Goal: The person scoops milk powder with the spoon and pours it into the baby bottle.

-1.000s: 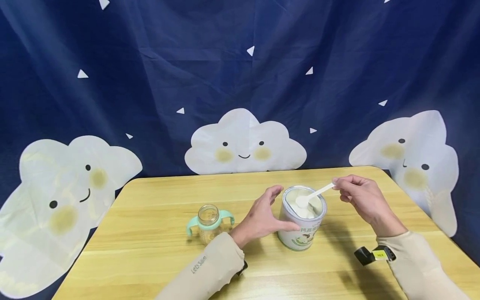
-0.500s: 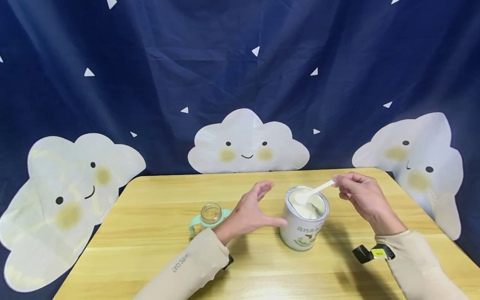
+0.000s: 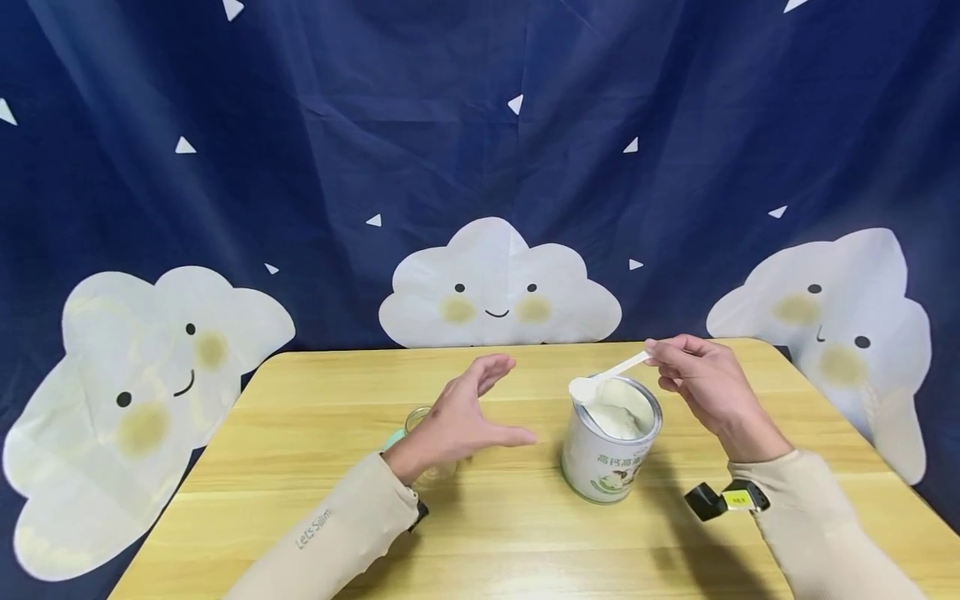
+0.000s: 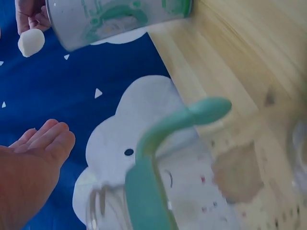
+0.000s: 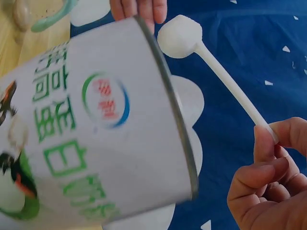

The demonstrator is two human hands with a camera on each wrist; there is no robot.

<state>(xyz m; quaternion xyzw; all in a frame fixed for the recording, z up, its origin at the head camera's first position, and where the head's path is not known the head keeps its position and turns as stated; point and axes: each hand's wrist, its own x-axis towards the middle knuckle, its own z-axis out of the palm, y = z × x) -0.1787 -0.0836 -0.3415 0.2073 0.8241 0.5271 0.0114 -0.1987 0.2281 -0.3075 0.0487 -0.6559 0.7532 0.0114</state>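
Note:
My right hand (image 3: 705, 383) pinches the thin handle end of a white scoop (image 3: 630, 362). The scoop's round bowl is over the left part of the rim of a white milk powder can (image 3: 596, 462); the right wrist view shows the scoop bowl (image 5: 180, 37) filled with pale powder. More powder (image 3: 617, 421) lies inside the can, which stands upright. Left of the can, apart from it, my left hand (image 3: 457, 421) is held with thumb and fingers spread, holding nothing. Partly hidden behind it is a clear baby bottle with mint handles (image 4: 184, 117), its mouth uncapped.
Everything stands on a light wooden table (image 3: 300, 417) with rounded far corners. A dark blue cloth (image 3: 420, 150) with white smiling clouds hangs behind its far edge. Black devices are strapped to both wrists, over beige sleeves (image 3: 825, 517).
My left hand has moved left, away from the can and in front of the bottle. The right hand has raised the scoop from inside the can to its left rim.

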